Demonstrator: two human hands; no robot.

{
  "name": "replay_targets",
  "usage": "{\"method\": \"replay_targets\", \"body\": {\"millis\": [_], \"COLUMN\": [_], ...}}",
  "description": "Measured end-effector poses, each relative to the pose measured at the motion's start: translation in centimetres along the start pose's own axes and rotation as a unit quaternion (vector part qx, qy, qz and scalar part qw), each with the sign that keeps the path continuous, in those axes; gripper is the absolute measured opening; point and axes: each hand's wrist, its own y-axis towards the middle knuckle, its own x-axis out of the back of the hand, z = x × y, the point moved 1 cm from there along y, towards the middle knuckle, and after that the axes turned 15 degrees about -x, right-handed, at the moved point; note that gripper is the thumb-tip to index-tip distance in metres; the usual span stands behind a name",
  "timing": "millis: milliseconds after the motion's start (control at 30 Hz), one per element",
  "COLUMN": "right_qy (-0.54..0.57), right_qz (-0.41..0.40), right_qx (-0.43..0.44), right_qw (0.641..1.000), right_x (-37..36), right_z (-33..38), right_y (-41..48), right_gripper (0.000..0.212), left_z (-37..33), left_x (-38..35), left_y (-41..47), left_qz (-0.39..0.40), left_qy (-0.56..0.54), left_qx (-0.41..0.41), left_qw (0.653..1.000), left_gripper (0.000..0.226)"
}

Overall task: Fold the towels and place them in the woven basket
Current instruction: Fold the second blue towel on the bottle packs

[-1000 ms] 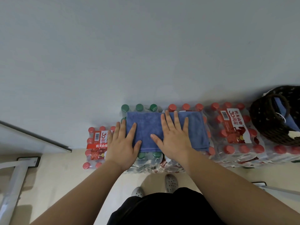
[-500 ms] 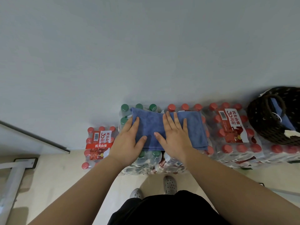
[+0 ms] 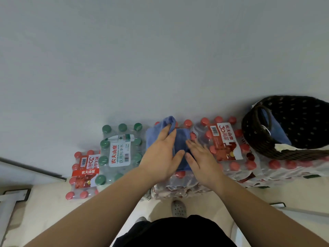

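Note:
A blue towel [image 3: 180, 139] lies on top of shrink-wrapped bottle packs in front of me. My left hand [image 3: 160, 154] holds the towel's left flap, lifted and bunched at its far corner, over the middle of the cloth. My right hand [image 3: 201, 157] rests flat on the towel's right part, fingers straight. The two hands almost touch at the thumbs. The dark woven basket [image 3: 258, 139] stands on the packs at the far right, an arm's reach from the right hand. Another blue towel [image 3: 279, 132] lies inside it.
Red-capped bottle packs [image 3: 226, 141] fill the row between the towel and the basket. A green-capped pack [image 3: 119, 150] and a lower red-capped pack [image 3: 83, 172] sit to the left. A plain wall rises right behind them. White frame legs [image 3: 10, 198] stand on the floor at left.
My left hand has lifted the towel's left edge and carried it rightward over the cloth, uncovering the green-capped pack. My right hand slid slightly to the right on the towel.

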Motion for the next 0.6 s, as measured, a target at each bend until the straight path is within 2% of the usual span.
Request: {"method": "replay_targets", "body": {"millis": [67,167,233,300,400,500,533,600], "right_qy": [0.029,0.086,0.122,0.147,0.158,0.124,0.109,0.082], "right_qz": [0.01,0.05,0.064,0.037,-0.014,-0.02,-0.017,-0.009], "right_qx": [0.013,0.016,0.02,0.042,0.039,0.032,0.035,0.051], "right_qw": [0.999,0.995,0.99,0.988,0.986,0.992,0.993,0.995], "right_x": [0.6,1.4,2.0,2.9,3.8,4.2,4.2,4.1], "right_z": [-1.1,-2.2,-2.6,-2.8,-2.9,-2.9,-2.9,-2.7], "right_y": [-0.2,-0.5,-0.4,-0.4,-0.2,0.6,0.8,1.2], "right_gripper": [0.097,0.067,0.049,0.039,0.039,0.049,0.051,0.051], "left_z": [-0.2,0.4,0.8,0.8,0.7,1.4,1.8,2.2], "left_x": [-2.1,-4.9,-6.1,-6.4,-5.8,-5.1,-5.1,-5.5], "left_y": [1.6,3.4,3.8,3.5,2.7,2.3,2.5,2.9], "left_qz": [0.029,0.052,0.05,0.029,-0.06,-0.152,-0.139,-0.031], "left_qy": [0.018,0.041,0.049,0.031,-0.004,0.102,0.158,0.234], "left_qx": [0.017,0.029,0.027,0.009,-0.012,-0.02,-0.007,0.046], "left_qw": [0.999,0.997,0.997,0.999,0.998,0.983,0.977,0.971], "left_gripper": [0.071,0.065,0.056,0.045,0.031,0.028,0.034,0.06]}}
